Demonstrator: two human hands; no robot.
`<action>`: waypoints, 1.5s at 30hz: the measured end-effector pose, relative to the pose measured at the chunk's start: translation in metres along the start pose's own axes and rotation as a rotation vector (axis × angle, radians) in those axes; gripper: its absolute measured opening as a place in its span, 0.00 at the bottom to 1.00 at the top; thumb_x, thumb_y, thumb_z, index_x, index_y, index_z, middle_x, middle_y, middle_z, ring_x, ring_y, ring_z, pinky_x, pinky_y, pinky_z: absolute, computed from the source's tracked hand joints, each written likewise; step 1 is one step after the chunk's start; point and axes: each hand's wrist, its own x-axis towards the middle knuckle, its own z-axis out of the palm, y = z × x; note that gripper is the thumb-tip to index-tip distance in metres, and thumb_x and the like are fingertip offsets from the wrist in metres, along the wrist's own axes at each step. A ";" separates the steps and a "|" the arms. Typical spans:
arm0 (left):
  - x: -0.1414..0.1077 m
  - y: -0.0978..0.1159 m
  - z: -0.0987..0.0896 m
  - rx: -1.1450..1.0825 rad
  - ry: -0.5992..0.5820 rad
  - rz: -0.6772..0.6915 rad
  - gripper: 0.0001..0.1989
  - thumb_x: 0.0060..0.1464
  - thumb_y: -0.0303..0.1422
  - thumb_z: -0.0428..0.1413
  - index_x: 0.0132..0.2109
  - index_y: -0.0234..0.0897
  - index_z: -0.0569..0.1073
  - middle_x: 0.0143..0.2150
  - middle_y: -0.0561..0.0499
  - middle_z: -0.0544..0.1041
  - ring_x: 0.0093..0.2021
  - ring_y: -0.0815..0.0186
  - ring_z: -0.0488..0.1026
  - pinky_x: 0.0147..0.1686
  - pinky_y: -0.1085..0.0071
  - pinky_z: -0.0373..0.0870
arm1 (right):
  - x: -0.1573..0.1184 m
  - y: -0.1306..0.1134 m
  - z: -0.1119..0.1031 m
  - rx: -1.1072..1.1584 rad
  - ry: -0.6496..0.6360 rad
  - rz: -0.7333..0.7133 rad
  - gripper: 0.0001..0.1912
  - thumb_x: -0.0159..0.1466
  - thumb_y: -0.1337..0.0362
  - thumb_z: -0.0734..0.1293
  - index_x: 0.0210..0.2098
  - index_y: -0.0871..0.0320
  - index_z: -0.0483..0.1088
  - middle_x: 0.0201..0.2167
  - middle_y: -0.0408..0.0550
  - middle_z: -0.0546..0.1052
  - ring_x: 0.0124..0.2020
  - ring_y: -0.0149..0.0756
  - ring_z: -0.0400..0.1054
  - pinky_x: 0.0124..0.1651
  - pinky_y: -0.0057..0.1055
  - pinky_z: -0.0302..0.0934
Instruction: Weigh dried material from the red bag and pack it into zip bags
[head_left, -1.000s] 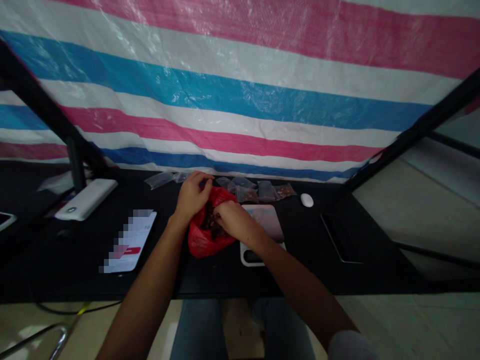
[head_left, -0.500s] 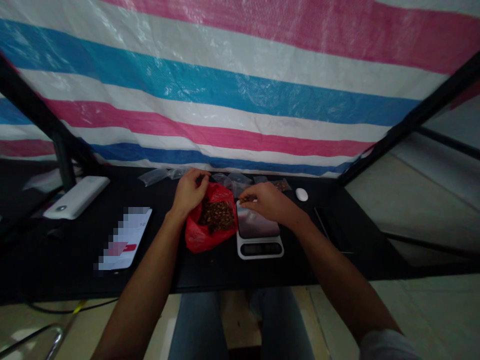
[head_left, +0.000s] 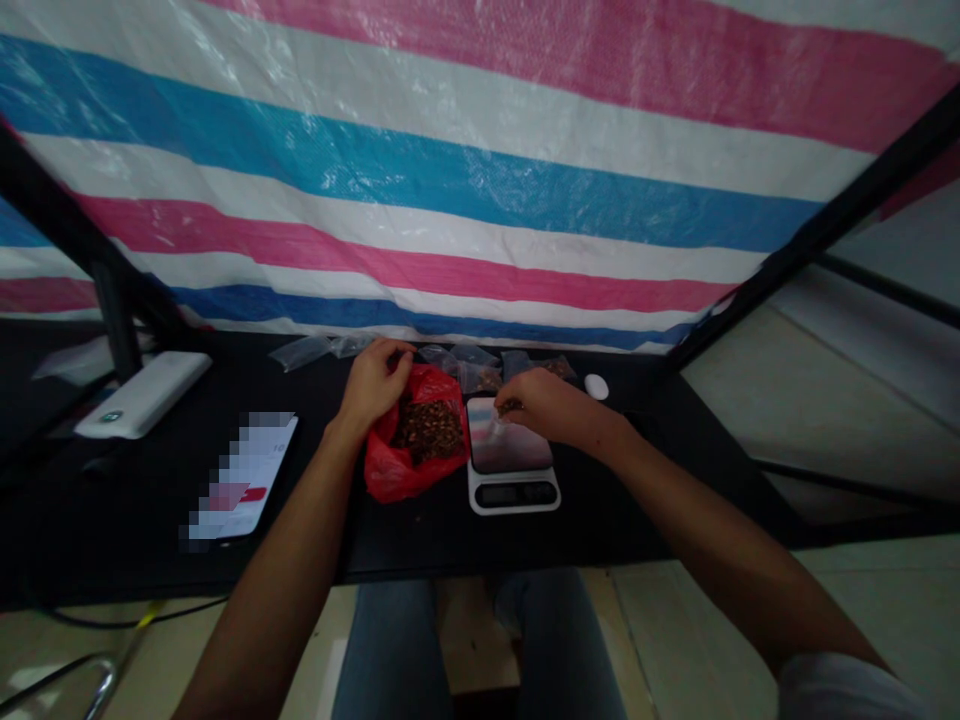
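Observation:
A red plastic bag [head_left: 390, 482] stands open on the black table, filled with small dry brown pieces [head_left: 429, 430]. My left hand [head_left: 377, 382] is at the bag's far left edge, thumb and fingers closed on its rim. Just right of the bag is a white kitchen scale [head_left: 516, 498] with a shiny, reflective plate [head_left: 514, 450]. Over the far part of that plate, my right hand [head_left: 551, 402] pinches a small amount of the brown pieces, which show at its fingertips. The scale's display is too dark to read.
Clear zip bags [head_left: 300, 352] lie along the back, and some on the right contain brown bits [head_left: 556, 368]. A white mouse [head_left: 597, 387] sits to their right. At left are a lit phone [head_left: 251, 475] and a white power bank [head_left: 146, 395]. Striped sheeting [head_left: 480, 200] hangs behind.
My right hand has moved a little right over the scale plate, still pinching brown pieces. My left hand stays at the bag's rim. The view has shifted slightly.

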 end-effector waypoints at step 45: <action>-0.023 0.038 0.010 0.387 -0.409 0.073 0.14 0.64 0.44 0.56 0.44 0.42 0.82 0.39 0.43 0.85 0.39 0.50 0.81 0.38 0.62 0.73 | -0.020 0.027 0.036 0.152 0.039 0.178 0.11 0.64 0.72 0.68 0.40 0.59 0.84 0.37 0.49 0.85 0.37 0.36 0.77 0.39 0.26 0.61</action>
